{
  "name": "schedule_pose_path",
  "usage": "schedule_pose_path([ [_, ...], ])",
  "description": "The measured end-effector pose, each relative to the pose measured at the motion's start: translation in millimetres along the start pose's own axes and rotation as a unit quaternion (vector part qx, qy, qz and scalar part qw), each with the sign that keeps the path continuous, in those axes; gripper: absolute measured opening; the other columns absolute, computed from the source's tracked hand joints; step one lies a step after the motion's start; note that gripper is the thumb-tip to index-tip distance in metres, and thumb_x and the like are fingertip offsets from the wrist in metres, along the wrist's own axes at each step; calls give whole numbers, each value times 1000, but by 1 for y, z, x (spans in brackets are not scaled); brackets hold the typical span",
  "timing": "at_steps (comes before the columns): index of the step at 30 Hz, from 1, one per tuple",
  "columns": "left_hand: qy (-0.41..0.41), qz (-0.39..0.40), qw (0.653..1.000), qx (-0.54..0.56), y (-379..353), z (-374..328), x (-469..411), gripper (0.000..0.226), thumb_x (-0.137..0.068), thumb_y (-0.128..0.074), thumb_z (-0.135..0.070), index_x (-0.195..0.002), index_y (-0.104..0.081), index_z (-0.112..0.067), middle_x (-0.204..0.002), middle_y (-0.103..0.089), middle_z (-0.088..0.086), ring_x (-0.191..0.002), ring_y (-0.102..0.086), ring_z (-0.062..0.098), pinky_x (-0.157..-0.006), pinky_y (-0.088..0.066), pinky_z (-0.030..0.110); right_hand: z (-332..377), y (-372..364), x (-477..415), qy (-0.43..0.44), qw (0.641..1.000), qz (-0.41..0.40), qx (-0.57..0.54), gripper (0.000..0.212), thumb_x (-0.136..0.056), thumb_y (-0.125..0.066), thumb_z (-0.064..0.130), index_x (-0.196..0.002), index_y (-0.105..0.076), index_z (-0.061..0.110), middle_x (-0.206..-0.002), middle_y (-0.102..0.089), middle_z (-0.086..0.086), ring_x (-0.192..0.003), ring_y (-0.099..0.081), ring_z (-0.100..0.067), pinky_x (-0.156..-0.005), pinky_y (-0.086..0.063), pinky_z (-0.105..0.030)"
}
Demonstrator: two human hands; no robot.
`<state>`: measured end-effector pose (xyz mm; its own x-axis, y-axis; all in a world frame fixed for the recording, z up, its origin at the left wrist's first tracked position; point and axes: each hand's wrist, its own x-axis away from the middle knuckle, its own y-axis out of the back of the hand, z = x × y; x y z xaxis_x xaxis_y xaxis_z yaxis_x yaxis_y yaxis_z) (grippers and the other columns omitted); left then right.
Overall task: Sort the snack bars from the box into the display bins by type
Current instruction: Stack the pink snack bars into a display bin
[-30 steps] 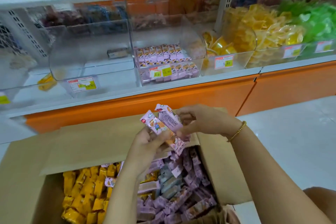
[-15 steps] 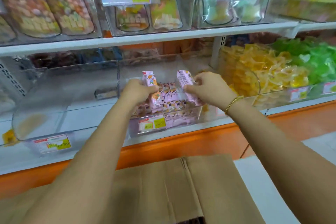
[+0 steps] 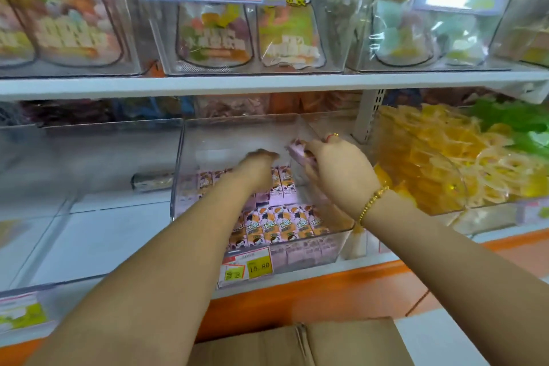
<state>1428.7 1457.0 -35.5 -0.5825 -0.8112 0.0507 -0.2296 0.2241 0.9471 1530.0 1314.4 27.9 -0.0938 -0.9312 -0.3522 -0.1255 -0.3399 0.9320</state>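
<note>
Both my hands reach into a clear display bin (image 3: pixel 190 140) on the lower shelf. Rows of pink snack bars (image 3: pixel 282 223) stand packed along its front. My right hand (image 3: pixel 338 172) grips a few pink snack bars (image 3: pixel 298 154) above the back row. My left hand (image 3: pixel 255 169) is pressed down among the bars at the back of the bin; its fingers are curled and blurred, and what they hold is hidden. The cardboard box's flap (image 3: pixel 312 342) shows at the bottom edge; its contents are out of view.
To the left stands a clear bin (image 3: pixel 89 157) with a single grey bar (image 3: pixel 153 181). To the right are a bin of yellow candies (image 3: pixel 430 163) and green ones (image 3: pixel 517 122). The upper shelf (image 3: pixel 267 83) hangs close above, holding bagged sweets. An orange ledge (image 3: pixel 326 291) runs below.
My hands rose from the box with pink bars and have pushed deeper into the pink bin. My left hand has dropped lower among the back rows. The view has tilted up from the box.
</note>
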Motion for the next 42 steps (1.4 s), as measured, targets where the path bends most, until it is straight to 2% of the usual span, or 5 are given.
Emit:
schedule_pose_path([
  [3, -98, 102, 988, 55, -14, -5, -8, 80, -79, -75, -27, -146, -32, -29, -149, -37, 4, -130, -43, 26, -105, -38, 32, 0, -7, -2, 25, 998, 5, 59, 27, -98, -42, 14, -121, -57, 12, -113, -54, -11, -101, -57, -27, -67, -34, -28],
  [9, -112, 127, 981, -98, -31, 1, -16, 72, -94, -49, -50, -152, -13, -30, -160, -8, 4, -144, -16, 30, -117, -18, 42, 6, -28, -17, 40, 989, 55, 132, 29, -94, -44, 6, -118, -59, 11, -121, -50, -10, -107, -53, -27, -65, -37, -30],
  [24, -24, 94, 994, -54, -32, 9, -11, 78, -86, -64, -43, -149, -25, -18, -148, -38, 13, -130, -42, 33, -106, -38, 41, 26, -52, -57, 97, 895, 379, 216, 31, -90, -61, 17, -119, -61, 5, -120, -60, -12, -104, -56, -28, -89, -46, -33],
  [30, -29, 102, 993, -50, -29, 8, -6, 84, -89, -63, -35, -152, -11, -19, -157, -18, 12, -141, -25, 35, -114, -26, 46, 26, -63, -58, 84, 897, 347, 260, 20, -96, -53, 24, -110, -64, 14, -108, -62, -2, -106, -59, -24, -79, -46, -32],
  [42, 1, 36, 999, 9, -24, 7, -3, 78, -82, -70, -40, -145, -33, -15, -142, -47, 13, -124, -49, 32, -101, -43, 39, 26, -64, -60, 43, 951, 256, 168, 23, -94, -51, 8, -115, -60, 5, -119, -59, -13, -109, -58, -30, -81, -47, -34],
])
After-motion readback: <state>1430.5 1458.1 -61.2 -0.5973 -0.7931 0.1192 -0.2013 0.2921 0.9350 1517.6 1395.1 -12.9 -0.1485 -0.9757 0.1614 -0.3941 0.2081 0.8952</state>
